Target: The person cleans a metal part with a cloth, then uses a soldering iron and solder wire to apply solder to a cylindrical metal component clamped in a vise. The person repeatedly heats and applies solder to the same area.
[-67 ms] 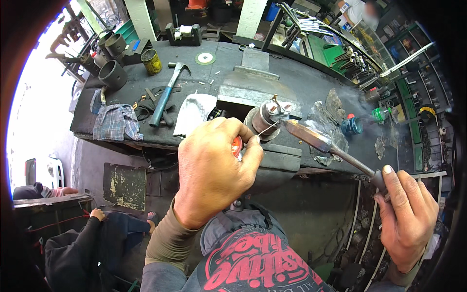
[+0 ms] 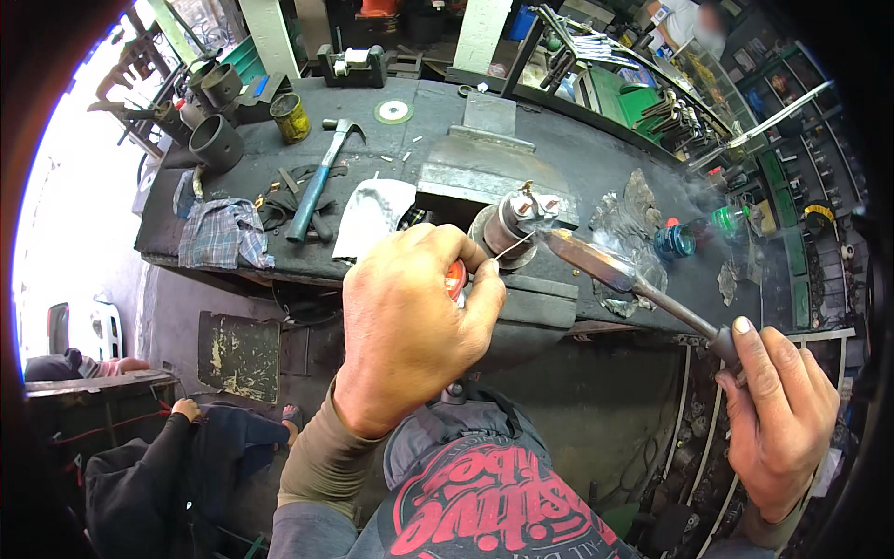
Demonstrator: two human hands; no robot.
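My left hand [image 2: 405, 321] is closed around a red-orange spool [image 2: 454, 279] of solder wire, only partly visible between thumb and fingers. A thin length of solder wire [image 2: 512, 248] reaches from it toward the top of a cylindrical metal part with terminals [image 2: 504, 226], which stands upright between the jaws of a bench vise [image 2: 533, 312]. In my right hand [image 2: 787, 410] is the handle end of a large soldering iron [image 2: 603, 267]. Its heavy copper-coloured tip points left, close by the terminals and the wire's end. Smoke drifts there; exact contact is hard to see.
Left on the bench [image 2: 391, 149] lie a blue-handled claw hammer [image 2: 315, 191], a plaid rag [image 2: 223, 231], a white cloth [image 2: 374, 216] and a yellow can [image 2: 290, 118]. Right are crumpled plastic [image 2: 610, 224] and a bottle [image 2: 674, 241]. A person in dark clothes [image 2: 144, 475] sits lower left.
The smoke around the iron's tip has shifted in shape. My left hand has moved very slightly to the right; the iron stays in place.
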